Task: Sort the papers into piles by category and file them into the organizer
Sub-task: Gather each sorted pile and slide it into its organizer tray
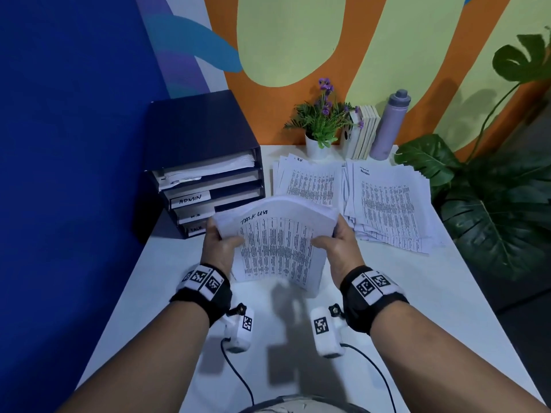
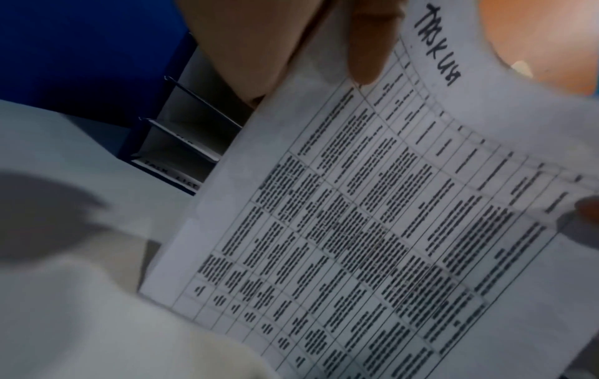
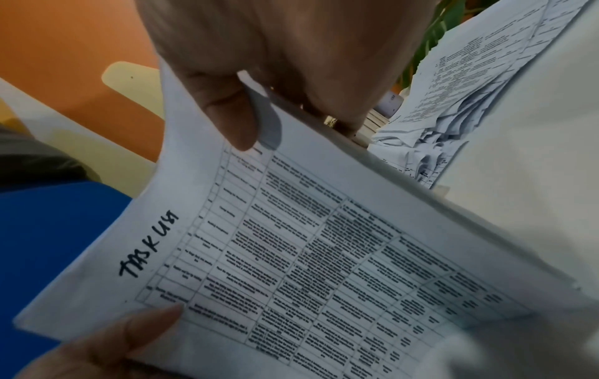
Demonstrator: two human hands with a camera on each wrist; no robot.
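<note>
A thick stack of printed sheets marked "TASK LIST" [image 1: 277,242] [image 2: 372,230] [image 3: 308,256] is held upright-tilted above the white table [image 1: 417,308], its lower edge on the tabletop. My left hand [image 1: 222,238] [image 2: 324,46] grips its left side, thumb on the top sheet. My right hand [image 1: 335,238] [image 3: 259,84] grips its right side the same way. The dark blue organizer [image 1: 205,162] [image 2: 181,133] stands at the table's back left, with trays labelled ADMIN, H.R and TASK; its top tray holds papers. An HR pile [image 1: 310,183] and an ADMIN pile [image 1: 387,204] [image 3: 470,89] lie behind the stack.
A potted purple flower [image 1: 322,123], several books [image 1: 363,132] and a grey bottle [image 1: 390,126] line the back edge. A large leafy plant [image 1: 492,189] crowds the table's right side. The wall stands directly left of the organizer.
</note>
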